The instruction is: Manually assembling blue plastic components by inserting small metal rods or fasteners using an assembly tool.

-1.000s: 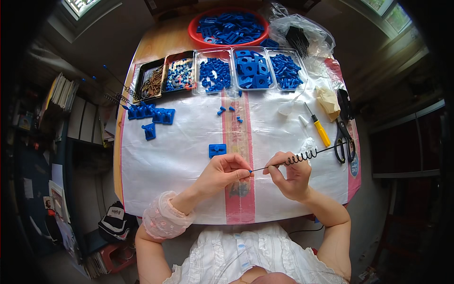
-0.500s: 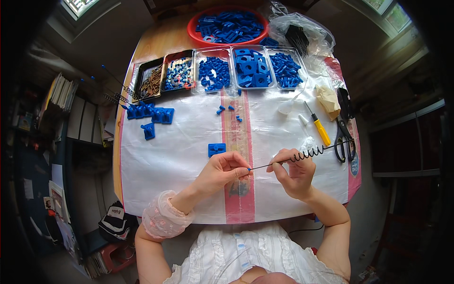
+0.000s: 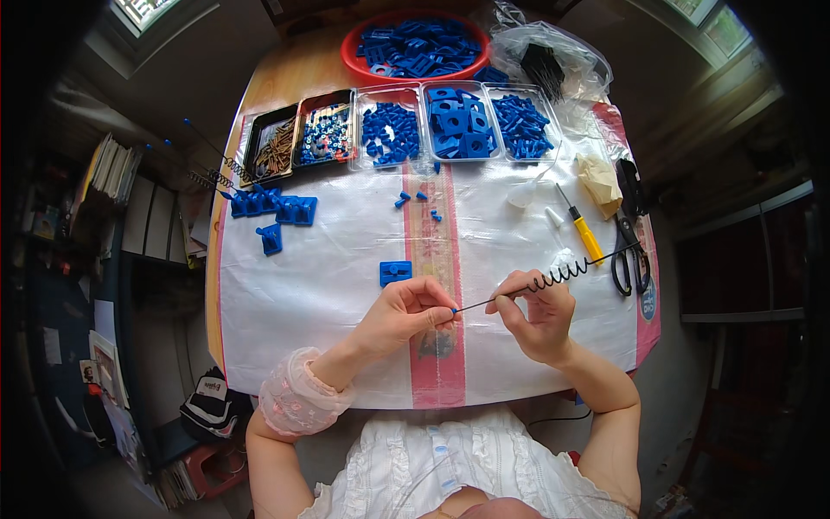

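Note:
Between the thumb and fingertips of my left hand (image 3: pixel 399 313) is a small blue plastic piece (image 3: pixel 454 310), mostly covered by the fingers. A thin black wire runs from it to my right hand (image 3: pixel 540 322), whose thumb and fingers pinch the straight part. Beyond that hand the wire becomes an open coil spring (image 3: pixel 560 276) and ends in a straight tail over the scissors (image 3: pixel 624 259). Just past my left hand, a flat blue rectangular block (image 3: pixel 396 273) lies on the table. A few loose blue pegs (image 3: pixel 402 200) are scattered farther off.
Trays of brass screws (image 3: pixel 277 149), nuts (image 3: pixel 327 137), blue pegs (image 3: pixel 391 134), blue blocks (image 3: pixel 458 125) and more blue pieces (image 3: pixel 522 128) line the back. Behind them stands a red basin (image 3: pixel 350 59). Assembled blue parts (image 3: pixel 296 210) sit left; a yellow screwdriver (image 3: pixel 587 240) lies right.
The coil and tail of the spring wire have tilted slightly upward in the picture. Both hands keep almost the same place and grip.

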A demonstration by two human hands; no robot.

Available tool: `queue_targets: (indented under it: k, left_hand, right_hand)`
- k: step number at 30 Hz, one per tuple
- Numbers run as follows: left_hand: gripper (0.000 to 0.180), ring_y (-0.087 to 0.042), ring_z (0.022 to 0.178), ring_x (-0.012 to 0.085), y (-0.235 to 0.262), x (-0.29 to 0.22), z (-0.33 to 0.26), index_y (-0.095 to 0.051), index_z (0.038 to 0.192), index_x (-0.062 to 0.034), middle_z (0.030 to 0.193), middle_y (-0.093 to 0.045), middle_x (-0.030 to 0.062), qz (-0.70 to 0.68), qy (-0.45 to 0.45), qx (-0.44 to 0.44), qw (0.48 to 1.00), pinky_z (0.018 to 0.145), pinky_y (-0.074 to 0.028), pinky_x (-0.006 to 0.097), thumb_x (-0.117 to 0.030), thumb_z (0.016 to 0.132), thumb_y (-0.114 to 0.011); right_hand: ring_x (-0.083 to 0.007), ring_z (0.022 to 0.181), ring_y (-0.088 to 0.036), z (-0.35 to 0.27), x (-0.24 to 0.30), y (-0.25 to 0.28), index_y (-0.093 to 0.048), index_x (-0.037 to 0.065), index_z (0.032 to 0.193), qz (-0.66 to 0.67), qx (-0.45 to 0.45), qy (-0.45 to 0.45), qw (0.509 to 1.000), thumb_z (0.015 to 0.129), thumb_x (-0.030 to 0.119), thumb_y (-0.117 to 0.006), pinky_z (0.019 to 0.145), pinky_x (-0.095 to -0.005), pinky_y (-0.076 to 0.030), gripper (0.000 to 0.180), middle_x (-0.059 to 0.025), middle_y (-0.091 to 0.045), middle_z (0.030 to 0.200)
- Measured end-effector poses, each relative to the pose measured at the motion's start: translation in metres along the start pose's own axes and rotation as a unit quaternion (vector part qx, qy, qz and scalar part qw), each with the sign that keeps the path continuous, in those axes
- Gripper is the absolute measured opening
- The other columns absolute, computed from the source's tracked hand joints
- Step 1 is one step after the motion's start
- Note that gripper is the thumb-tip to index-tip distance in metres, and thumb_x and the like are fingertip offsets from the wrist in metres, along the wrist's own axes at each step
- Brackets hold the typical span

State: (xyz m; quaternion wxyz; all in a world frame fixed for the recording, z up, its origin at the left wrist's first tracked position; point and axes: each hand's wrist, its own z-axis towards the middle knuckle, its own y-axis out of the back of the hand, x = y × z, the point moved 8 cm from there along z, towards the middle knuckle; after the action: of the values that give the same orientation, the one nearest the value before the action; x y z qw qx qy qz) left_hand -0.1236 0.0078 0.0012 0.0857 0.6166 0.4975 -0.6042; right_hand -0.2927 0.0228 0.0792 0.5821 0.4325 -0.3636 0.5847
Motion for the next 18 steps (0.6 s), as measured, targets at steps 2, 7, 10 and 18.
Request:
queue_targets:
  k: [2, 7, 10, 18]
  left_hand:
    - [0.006, -0.067, 0.084, 0.0094, -0.0003, 0.0001, -0.0001, -0.063, 0.099, -0.0028, 0.096, -0.072, 0.0070, -0.004, 0.001, 0.004, 1.000, 0.078, -0.055, 0.023, -0.002, 0.094, -0.067]
    - [0.005, -0.067, 0.084, 0.0092, -0.0016, -0.0012, -0.0011, -0.063, 0.098, -0.0028, 0.096, -0.072, 0.0070, -0.001, 0.005, 0.001, 1.000, 0.076, -0.055, 0.023, -0.002, 0.094, -0.067]
    - [0.006, -0.068, 0.086, 0.0097, 0.0000, 0.0019, -0.0010, -0.064, 0.100, -0.0023, 0.097, -0.071, 0.0064, 0.012, 0.008, 0.006, 1.000, 0.078, -0.055, 0.023, -0.004, 0.095, -0.067]
    - [0.005, -0.066, 0.084, 0.0081, 0.0002, 0.0001, -0.0003, -0.063, 0.098, -0.0022, 0.096, -0.071, 0.0062, 0.022, 0.009, -0.016, 1.000, 0.074, -0.054, 0.022, -0.001, 0.094, -0.067]
  right_hand:
    - [-0.0116, 0.064, -0.064, 0.0013, 0.0000, -0.0004, -0.065, -0.003, 0.085, 0.001, 0.001, -0.007, 1.000, 0.082, -0.012, -0.064, 0.059, -0.0242, -0.048, 0.010, -0.0080, -0.069, 0.073]
    - [-0.0114, 0.064, -0.063, 0.0002, -0.0015, -0.0021, -0.066, -0.003, 0.085, 0.000, 0.008, -0.011, 1.000, 0.081, -0.011, -0.066, 0.058, -0.0243, -0.048, 0.009, -0.0070, -0.067, 0.072]
    - [-0.0110, 0.063, -0.062, -0.0016, -0.0017, -0.0065, -0.066, -0.003, 0.086, -0.005, 0.023, -0.003, 1.000, 0.081, -0.011, -0.067, 0.057, -0.0242, -0.048, 0.009, -0.0061, -0.066, 0.071]
    - [-0.0108, 0.063, -0.062, -0.0030, -0.0042, -0.0046, -0.066, -0.004, 0.088, -0.003, 0.020, 0.008, 1.000, 0.081, -0.013, -0.065, 0.056, -0.0243, -0.048, 0.011, -0.0067, -0.066, 0.073]
